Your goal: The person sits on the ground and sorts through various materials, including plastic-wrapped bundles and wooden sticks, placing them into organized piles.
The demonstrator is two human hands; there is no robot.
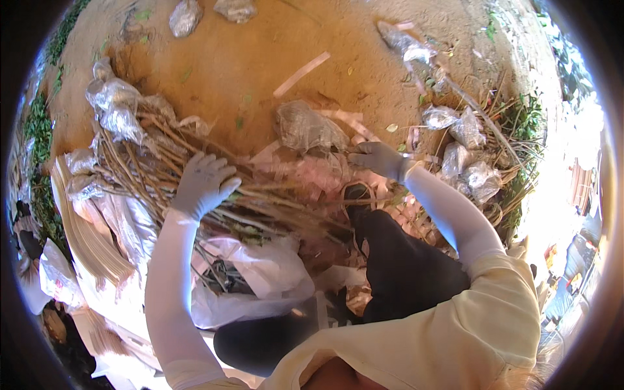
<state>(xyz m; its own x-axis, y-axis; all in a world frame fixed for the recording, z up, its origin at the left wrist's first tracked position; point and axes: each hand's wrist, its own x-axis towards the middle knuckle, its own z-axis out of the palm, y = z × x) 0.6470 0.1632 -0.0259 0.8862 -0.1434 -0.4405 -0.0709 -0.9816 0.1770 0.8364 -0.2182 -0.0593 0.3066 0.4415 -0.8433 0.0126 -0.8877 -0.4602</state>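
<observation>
My left hand (202,183), in a pale glove, lies palm down with its fingers apart on a pile of long woody stems (141,168). Clear plastic wrap (117,105) covers lumpy ends of the stems at the far left. My right hand (378,158), also gloved, points left beside a plastic-wrapped lump (309,126) on the ground; whether it grips anything is unclear. Stems between my hands are blurred and stretch towards my right leg (404,263). Under them lies a large white plastic bag (263,268), with thin stems and dark material in its opening.
More wrapped bundles with stems (470,156) lie at the right. A stack of layered cardboard (90,229) stands at the left. Pale strips (302,74) and loose wrapped lumps (185,18) are scattered on the brown earth (234,63). Green plants (41,131) border the left side.
</observation>
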